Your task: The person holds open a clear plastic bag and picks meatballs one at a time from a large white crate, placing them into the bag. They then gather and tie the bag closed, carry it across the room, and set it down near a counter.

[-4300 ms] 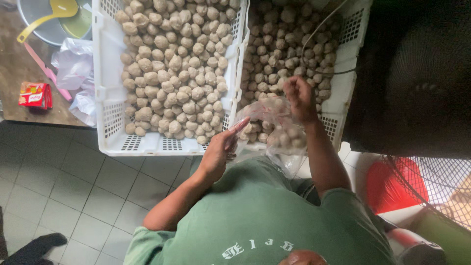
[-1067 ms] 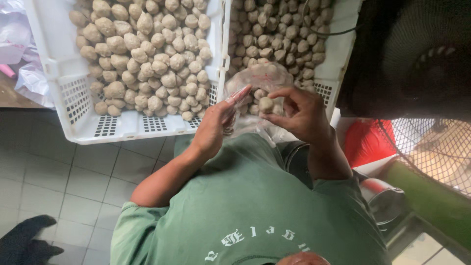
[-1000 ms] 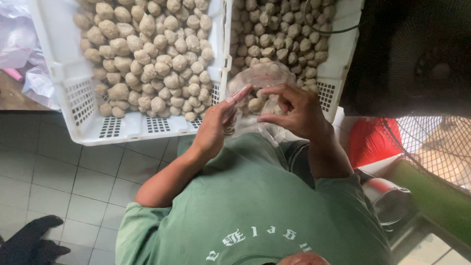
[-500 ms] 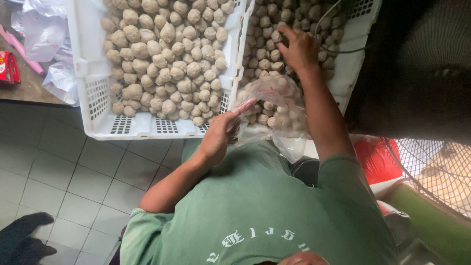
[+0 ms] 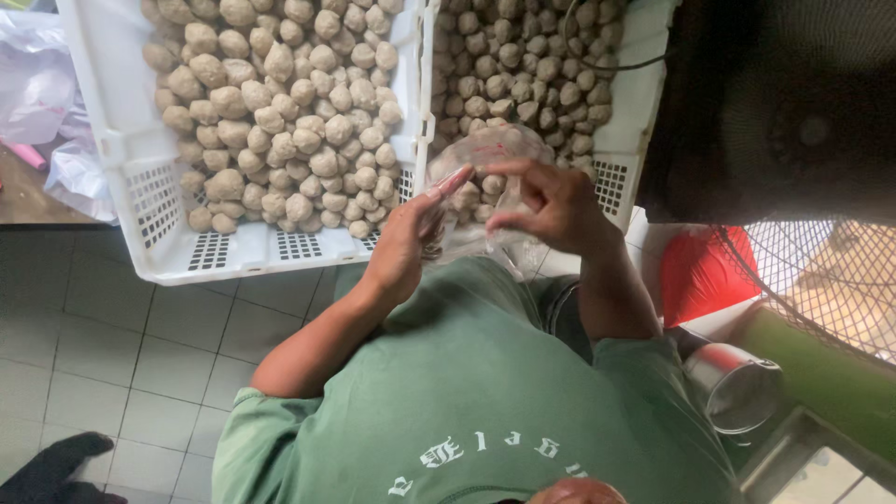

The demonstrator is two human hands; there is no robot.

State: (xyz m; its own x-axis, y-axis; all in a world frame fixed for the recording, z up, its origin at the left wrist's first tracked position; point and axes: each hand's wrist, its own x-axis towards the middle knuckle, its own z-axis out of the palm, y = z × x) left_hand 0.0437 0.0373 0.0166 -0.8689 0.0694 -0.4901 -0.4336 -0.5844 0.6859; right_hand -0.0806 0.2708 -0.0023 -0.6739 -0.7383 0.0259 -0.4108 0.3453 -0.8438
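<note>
While the view looks straight down on a person in a green short-sleeved shirt, both bare hands meet at the centre of the frame around a clear thin plastic bag. The left hand, just left of centre, pinches the bag's near edge between thumb and extended fingers, holding its mouth open. The right hand, just right of centre, has its fingers curled at the bag's opening; whether it holds one of the balls or only the plastic cannot be told. Through the film, several round beige-grey balls show inside the bag, which looks only partly filled, with slack plastic hanging below the hands.

Above the hands, across the top of the frame, stand two white perforated plastic crates side by side. The left crate, in the upper left and centre, is heaped with larger beige-grey balls. The right crate, in the upper centre right, holds smaller balls of the same colour, and the bag hangs directly in front of its near wall. Both crates remain nearly full, so judging by the piles, most of the bagging is left to do.

At the right edge sit a red plastic object, a shiny metal cup and a wire mesh fan guard. Grey floor tiles fill the lower left.
</note>
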